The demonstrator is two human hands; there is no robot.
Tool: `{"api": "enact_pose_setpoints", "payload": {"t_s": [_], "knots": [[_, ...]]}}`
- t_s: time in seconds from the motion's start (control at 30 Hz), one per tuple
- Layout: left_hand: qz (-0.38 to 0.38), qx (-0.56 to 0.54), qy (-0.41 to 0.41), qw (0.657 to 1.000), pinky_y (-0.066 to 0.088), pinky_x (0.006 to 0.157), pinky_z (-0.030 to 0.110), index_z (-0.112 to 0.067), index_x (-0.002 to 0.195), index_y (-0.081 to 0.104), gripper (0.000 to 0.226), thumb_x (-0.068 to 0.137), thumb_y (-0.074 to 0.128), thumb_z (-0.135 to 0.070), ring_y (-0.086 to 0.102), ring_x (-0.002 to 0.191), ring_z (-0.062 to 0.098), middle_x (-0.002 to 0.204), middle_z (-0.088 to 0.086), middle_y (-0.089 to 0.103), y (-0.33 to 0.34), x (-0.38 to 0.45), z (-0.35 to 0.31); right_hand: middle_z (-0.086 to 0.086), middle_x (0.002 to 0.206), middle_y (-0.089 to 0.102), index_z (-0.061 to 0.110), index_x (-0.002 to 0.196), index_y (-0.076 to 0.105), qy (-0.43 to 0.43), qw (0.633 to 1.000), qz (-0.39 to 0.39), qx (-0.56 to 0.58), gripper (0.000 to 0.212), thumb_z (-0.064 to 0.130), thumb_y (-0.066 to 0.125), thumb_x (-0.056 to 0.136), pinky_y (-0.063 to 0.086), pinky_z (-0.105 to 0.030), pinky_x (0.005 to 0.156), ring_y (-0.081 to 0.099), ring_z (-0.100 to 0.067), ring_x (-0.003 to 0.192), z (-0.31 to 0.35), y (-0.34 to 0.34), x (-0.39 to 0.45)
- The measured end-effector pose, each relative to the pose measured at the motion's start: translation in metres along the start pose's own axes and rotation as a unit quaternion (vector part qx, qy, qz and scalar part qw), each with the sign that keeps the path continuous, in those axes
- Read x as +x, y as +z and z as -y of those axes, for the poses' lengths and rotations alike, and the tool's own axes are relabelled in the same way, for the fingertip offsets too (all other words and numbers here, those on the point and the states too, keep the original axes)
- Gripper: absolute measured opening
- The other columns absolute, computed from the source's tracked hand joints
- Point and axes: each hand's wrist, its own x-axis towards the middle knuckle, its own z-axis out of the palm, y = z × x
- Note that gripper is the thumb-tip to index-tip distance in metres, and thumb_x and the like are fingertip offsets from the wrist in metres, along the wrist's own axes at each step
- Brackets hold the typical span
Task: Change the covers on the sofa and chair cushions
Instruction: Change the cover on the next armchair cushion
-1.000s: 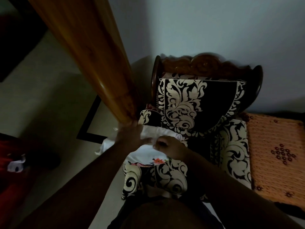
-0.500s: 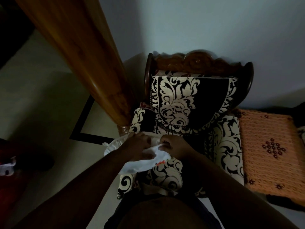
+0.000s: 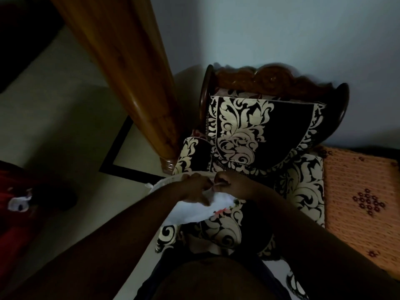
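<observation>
A white cover [image 3: 194,210] with a small pink flower print lies over the front of a chair seat cushion [image 3: 218,231] patterned in black and cream. My left hand [image 3: 193,189] grips the white cover's upper edge, fingers curled. Close beside it, my right hand [image 3: 232,184] pinches a strip of the same white fabric. The two hands almost touch above the seat. The chair's back cushion [image 3: 257,131] carries a black and cream leaf pattern and leans on the carved wooden backrest [image 3: 275,75].
A thick wooden post [image 3: 129,74] slants down to the floor just left of the chair. An orange woven mat [image 3: 359,204] lies to the right. Red cloth [image 3: 15,213] sits at the far left on the pale floor. The wall stands behind the chair.
My hands have drawn together on the white cover, and it has bunched smaller under them. The view has shifted a little, with the chair lower in the frame.
</observation>
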Motion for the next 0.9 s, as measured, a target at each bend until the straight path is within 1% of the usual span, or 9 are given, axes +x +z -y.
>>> {"api": "enact_pose_setpoints", "payload": {"t_s": [0.07, 0.17, 0.23, 0.33, 0.47, 0.57, 0.67, 0.8, 0.9], "knots": [[-0.084, -0.087, 0.016, 0.993, 0.044, 0.086, 0.033, -0.021, 0.122, 0.072, 0.043, 0.084, 0.08, -0.037, 0.061, 0.106, 0.016, 0.124, 0.001, 0.069, 0.002, -0.005, 0.0, 0.007, 0.089, 0.059, 0.025, 0.094, 0.057, 0.041, 0.999, 0.007, 0.001, 0.016, 0.034, 0.07, 0.094, 0.042, -0.025, 0.07, 0.056, -0.011, 0.084, 0.0, -0.009, 0.002], [-0.176, 0.054, -0.002, 0.983, 0.041, 0.096, 0.041, -0.026, 0.118, 0.071, 0.048, 0.082, 0.07, -0.057, 0.062, 0.115, 0.023, 0.118, -0.001, 0.071, 0.016, -0.006, -0.004, -0.002, 0.097, 0.063, 0.011, 0.101, 0.064, 0.045, 0.998, 0.035, -0.029, 0.02, 0.03, 0.066, 0.096, 0.04, -0.022, 0.069, 0.058, -0.017, 0.091, 0.001, -0.02, 0.007], [-0.169, 0.111, -0.026, 0.979, 0.035, 0.104, 0.043, -0.029, 0.127, 0.067, 0.055, 0.084, 0.066, -0.062, 0.056, 0.124, 0.024, 0.128, -0.001, 0.067, 0.025, -0.007, -0.012, -0.003, 0.104, 0.063, 0.01, 0.105, 0.069, 0.024, 0.994, 0.071, -0.082, 0.02, 0.027, 0.062, 0.098, 0.039, -0.021, 0.072, 0.057, -0.017, 0.095, 0.009, -0.021, 0.013], [-0.121, 0.036, -0.074, 0.989, 0.022, 0.105, 0.036, -0.023, 0.125, 0.069, 0.052, 0.087, 0.068, -0.059, 0.048, 0.133, 0.022, 0.132, 0.0, 0.064, 0.028, -0.003, -0.014, 0.007, 0.099, 0.059, 0.021, 0.099, 0.071, 0.017, 0.981, 0.108, -0.157, 0.023, 0.04, 0.059, 0.093, 0.043, -0.029, 0.081, 0.055, -0.012, 0.093, 0.014, -0.02, 0.024], [-0.077, 0.005, -0.036, 0.996, 0.032, 0.104, 0.04, -0.018, 0.105, 0.072, 0.045, 0.085, 0.073, -0.057, 0.05, 0.128, 0.021, 0.12, -0.002, 0.068, 0.022, -0.007, 0.004, -0.003, 0.104, 0.066, 0.017, 0.103, 0.068, 0.03, 0.981, 0.112, -0.154, 0.025, 0.037, 0.054, 0.101, 0.041, -0.03, 0.079, 0.06, -0.021, 0.096, 0.015, -0.022, 0.031], [-0.127, 0.085, -0.012, 0.988, 0.023, 0.114, 0.048, -0.031, 0.128, 0.06, 0.048, 0.088, 0.066, -0.058, 0.031, 0.142, 0.019, 0.147, -0.008, 0.049, 0.02, -0.014, 0.01, -0.004, 0.104, 0.065, 0.012, 0.11, 0.066, 0.054, 0.987, 0.079, -0.13, 0.029, 0.036, 0.051, 0.104, 0.036, -0.029, 0.075, 0.057, -0.02, 0.091, 0.016, -0.023, 0.034], [-0.268, 0.109, -0.014, 0.957, 0.029, 0.114, 0.05, -0.034, 0.145, 0.044, 0.067, 0.086, 0.066, -0.057, 0.033, 0.144, 0.023, 0.158, -0.003, 0.036, 0.029, -0.023, 0.014, -0.007, 0.105, 0.064, 0.009, 0.119, 0.063, 0.109, 0.984, 0.065, -0.129, 0.034, 0.036, 0.05, 0.104, 0.038, -0.028, 0.068, 0.057, -0.017, 0.086, 0.013, -0.022, 0.039], [-0.37, 0.199, -0.089, 0.903, 0.047, 0.082, 0.044, -0.021, 0.1, 0.066, 0.043, 0.08, 0.062, -0.06, 0.062, 0.097, 0.03, 0.102, 0.002, 0.065, 0.043, -0.036, 0.027, -0.009, 0.097, 0.06, 0.003, 0.113, 0.066, 0.139, 0.97, 0.106, -0.169, 0.039, 0.039, 0.053, 0.103, 0.036, -0.022, 0.056, 0.055, -0.015, 0.076, 0.018, -0.02, 0.047], [-0.385, 0.205, -0.127, 0.891, 0.047, 0.069, 0.041, -0.018, 0.088, 0.066, 0.045, 0.079, 0.057, -0.061, 0.061, 0.078, 0.03, 0.08, 0.002, 0.064, 0.052, -0.048, 0.032, -0.012, 0.11, 0.064, 0.006, 0.12, 0.067, 0.133, 0.95, 0.14, -0.245, 0.039, 0.038, 0.056, 0.1, 0.042, -0.028, 0.076, 0.061, -0.026, 0.1, 0.031, -0.017, 0.054]]}}
